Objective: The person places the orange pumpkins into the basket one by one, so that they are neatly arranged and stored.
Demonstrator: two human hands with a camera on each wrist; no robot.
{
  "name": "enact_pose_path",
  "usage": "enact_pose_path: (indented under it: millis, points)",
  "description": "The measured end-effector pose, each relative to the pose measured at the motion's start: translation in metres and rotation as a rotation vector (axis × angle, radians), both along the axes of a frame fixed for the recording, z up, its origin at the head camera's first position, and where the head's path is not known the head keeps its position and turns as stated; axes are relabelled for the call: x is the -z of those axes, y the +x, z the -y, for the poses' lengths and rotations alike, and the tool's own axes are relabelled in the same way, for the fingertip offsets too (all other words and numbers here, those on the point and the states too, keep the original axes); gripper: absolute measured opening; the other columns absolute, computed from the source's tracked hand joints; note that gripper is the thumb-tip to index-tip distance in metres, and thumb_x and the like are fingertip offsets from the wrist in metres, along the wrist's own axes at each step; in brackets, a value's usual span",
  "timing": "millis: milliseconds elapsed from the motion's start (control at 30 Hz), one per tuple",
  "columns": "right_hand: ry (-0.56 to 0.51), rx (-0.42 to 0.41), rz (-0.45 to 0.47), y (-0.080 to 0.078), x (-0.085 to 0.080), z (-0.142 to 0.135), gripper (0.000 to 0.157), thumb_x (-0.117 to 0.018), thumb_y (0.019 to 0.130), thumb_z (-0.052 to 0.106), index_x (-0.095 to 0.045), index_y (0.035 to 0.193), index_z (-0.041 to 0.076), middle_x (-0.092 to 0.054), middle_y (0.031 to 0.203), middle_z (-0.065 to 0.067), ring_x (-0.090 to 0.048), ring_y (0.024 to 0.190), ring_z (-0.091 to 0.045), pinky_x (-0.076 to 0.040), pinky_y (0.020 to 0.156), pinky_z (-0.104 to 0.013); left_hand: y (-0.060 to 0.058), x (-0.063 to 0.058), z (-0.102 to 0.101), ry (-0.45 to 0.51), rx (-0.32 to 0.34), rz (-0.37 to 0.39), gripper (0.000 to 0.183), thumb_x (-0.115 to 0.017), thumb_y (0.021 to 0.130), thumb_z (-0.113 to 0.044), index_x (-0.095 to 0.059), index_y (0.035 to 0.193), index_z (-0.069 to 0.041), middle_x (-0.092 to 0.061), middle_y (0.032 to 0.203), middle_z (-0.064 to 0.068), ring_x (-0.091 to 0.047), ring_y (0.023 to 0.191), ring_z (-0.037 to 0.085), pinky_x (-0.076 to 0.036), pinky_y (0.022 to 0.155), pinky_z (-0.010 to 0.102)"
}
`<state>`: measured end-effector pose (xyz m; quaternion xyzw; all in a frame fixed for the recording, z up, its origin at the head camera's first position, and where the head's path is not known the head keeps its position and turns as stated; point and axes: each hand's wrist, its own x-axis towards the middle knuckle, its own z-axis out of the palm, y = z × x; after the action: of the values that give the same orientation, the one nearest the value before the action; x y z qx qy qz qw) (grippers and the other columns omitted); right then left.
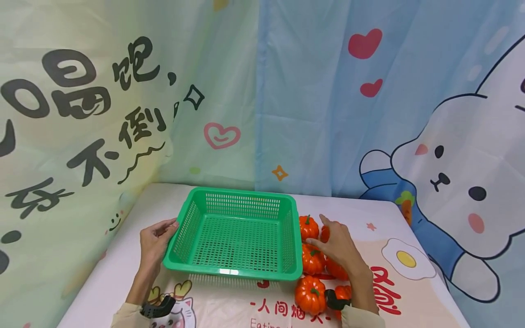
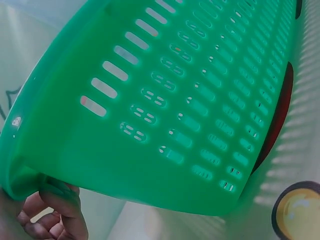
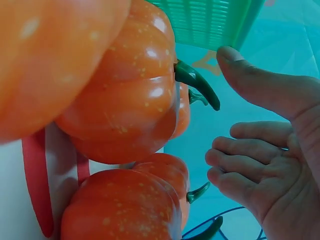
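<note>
A green plastic basket (image 1: pixel 229 272) with slotted walls stands tilted toward me over the table, nothing inside it. My left hand (image 1: pixel 153 241) grips its rim at the left side; in the left wrist view, curled fingers (image 2: pixel 65 205) sit under the rim beside the slotted wall. Off the basket's right side, my right hand (image 1: pixel 338 241) hovers above several orange toy pumpkins with green stems, thumb and fingers spread apart. One pumpkin (image 1: pixel 313 259) lies just below the thumb. The right wrist view shows a large pumpkin (image 3: pixel 125 90) and another pumpkin (image 3: pixel 120 205) near the fingertips, with nothing in the palm.
The pumpkins cluster along the basket's right side, the nearest pumpkin (image 1: pixel 310 294) at its front right corner. A printed cloth (image 1: pixel 221 296) with lettering and a fried egg picture covers the table. Printed curtains (image 1: pixel 295 114) hang behind and to the left.
</note>
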<state>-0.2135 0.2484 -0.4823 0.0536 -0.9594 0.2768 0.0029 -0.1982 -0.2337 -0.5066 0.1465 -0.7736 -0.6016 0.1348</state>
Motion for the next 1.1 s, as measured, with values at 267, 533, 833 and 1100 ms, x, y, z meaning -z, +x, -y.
enact_pose_path:
  millis: [267,533,833,1100]
  points:
    - [0.013,-0.013,0.005,-0.006,-0.004,0.001,0.092,-0.087,0.094,0.038,-0.043,0.164,-0.004,-0.07,0.103,-0.019,-0.063,0.112,-0.038,-0.056,0.108,-0.061,-0.001,-0.001,0.0,0.009,0.002,-0.018,0.034,-0.072,0.107,-0.021,-0.076,0.131,0.003,-0.076,0.094,-0.007,-0.065,0.078,0.0,-0.055,0.071,0.015]
    - [0.023,-0.028,0.025,-0.013,-0.007,0.0,0.096,-0.088,0.093,0.04,-0.041,0.165,-0.002,-0.053,0.076,-0.006,-0.055,0.081,-0.022,-0.059,0.079,-0.039,-0.001,-0.001,0.0,0.014,0.002,-0.015,0.034,-0.072,0.107,-0.02,-0.076,0.13,0.004,-0.072,0.087,-0.019,-0.065,0.079,0.0,-0.054,0.072,0.014]
    - [0.031,-0.017,0.055,-0.021,-0.005,-0.002,0.093,-0.088,0.093,0.036,-0.042,0.165,-0.003,-0.06,0.088,-0.012,-0.058,0.105,-0.03,-0.061,0.098,-0.051,-0.001,0.0,0.0,0.01,0.005,-0.015,0.034,-0.073,0.106,-0.02,-0.077,0.13,0.003,-0.075,0.089,-0.013,-0.065,0.078,0.0,-0.054,0.072,0.015]
    - [0.037,-0.024,0.063,-0.028,0.001,-0.003,0.092,-0.088,0.093,0.035,-0.043,0.163,-0.005,-0.068,0.104,-0.022,-0.061,0.111,-0.037,-0.059,0.099,-0.051,-0.001,0.0,0.0,0.016,0.003,-0.016,0.034,-0.074,0.105,-0.02,-0.077,0.13,0.003,-0.076,0.09,-0.011,-0.065,0.078,0.0,-0.054,0.071,0.015]
